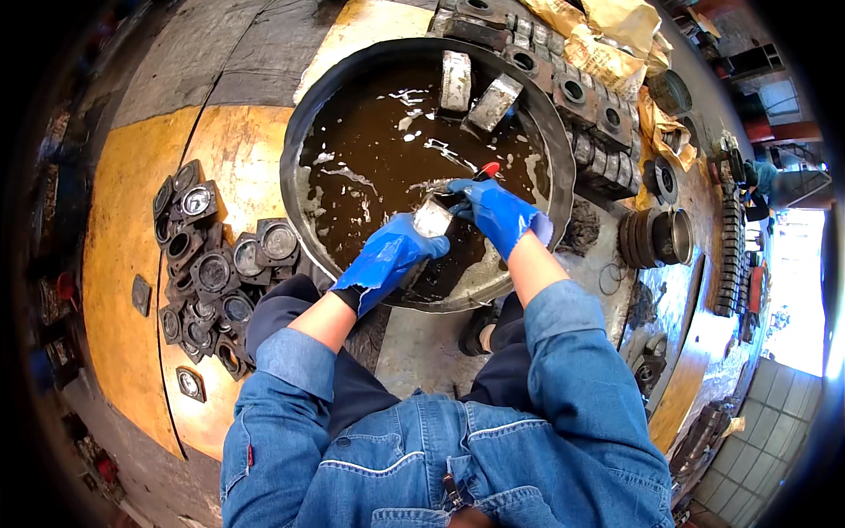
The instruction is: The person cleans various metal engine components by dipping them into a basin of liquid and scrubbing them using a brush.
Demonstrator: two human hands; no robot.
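Over a wide round black basin (563,167) of murky brown liquid, I hold a shiny metal block (432,218) in my left hand (392,253), its fingers wrapped around the side. My right hand (495,211), also in a blue glove, is closed at the block's right edge. Out of its fist sticks the red end (489,168) of a slim tool whose kind I cannot make out; its working part is hidden. Two more wet metal blocks, one upright (455,81) and one tilted (495,104), rest at the basin's far side, partly in the liquid.
A heap of square metal flanges with round openings (214,271) lies to the left on yellow boards (132,229). Rows of metal blocks with round holes (574,91) stand beyond the basin at right, near crumpled brown paper (607,53). Metal rings (656,236) lie at right.
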